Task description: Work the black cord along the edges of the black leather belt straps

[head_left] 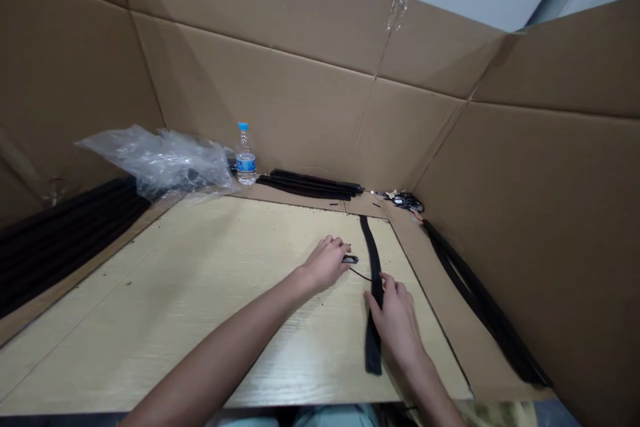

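My left hand (pixel 327 263) is closed over the middle of the board, its fingers around a small dark loop-shaped piece (pixel 353 259) whose exact kind I cannot make out. A thin black cord (pixel 361 274) runs from beside those fingers to a long flat black strip (pixel 371 247). The strip lies lengthwise on the board, bending slightly. My right hand (pixel 397 317) grips it near the middle, thumb on the left side and fingers on the right.
Beneath lies a pale wooden board (pixel 200 293) inside cardboard walls (pixel 300 100). Black strips lie along the left (pixel 65 227), back (pixel 310 183) and right (pixel 485 307). At the back are a clear plastic bag (pixel 170 160), a water bottle (pixel 245 160) and tangled cords (pixel 407 201).
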Available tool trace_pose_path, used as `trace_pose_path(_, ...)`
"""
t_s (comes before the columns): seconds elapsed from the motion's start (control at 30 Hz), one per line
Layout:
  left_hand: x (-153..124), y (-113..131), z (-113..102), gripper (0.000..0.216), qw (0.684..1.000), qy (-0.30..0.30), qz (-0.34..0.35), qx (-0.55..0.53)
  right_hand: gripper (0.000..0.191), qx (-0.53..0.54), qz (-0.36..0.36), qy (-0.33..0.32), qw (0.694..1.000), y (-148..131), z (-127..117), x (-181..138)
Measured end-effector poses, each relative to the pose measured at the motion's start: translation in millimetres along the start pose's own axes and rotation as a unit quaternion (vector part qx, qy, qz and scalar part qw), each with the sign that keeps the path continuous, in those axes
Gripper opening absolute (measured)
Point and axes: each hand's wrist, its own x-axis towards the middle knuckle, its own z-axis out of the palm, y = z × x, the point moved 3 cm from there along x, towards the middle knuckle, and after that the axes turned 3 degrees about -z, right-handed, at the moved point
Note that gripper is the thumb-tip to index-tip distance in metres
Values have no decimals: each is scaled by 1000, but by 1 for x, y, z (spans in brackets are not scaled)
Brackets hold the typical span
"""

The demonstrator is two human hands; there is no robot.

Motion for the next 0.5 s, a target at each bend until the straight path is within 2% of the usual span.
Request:
trace_pose_path(0.1,8,-6,5,15,1000,-15,12,12,32,-17,-10,29,999,3,11,-4)
trace_pose_path(0.27,27,-21,2,15,999,-21,10,33,29,7,13,38,999,7,15,-7)
trace_pose_path(0.4,45,-31,-4,21,999,-2,-16,46,28,21,18,47,999,6,14,-6)
trace_pose_path(0.5,48,-33,-7,28,997,26,-53,45,27,26,25,55,998,6,13,-6)
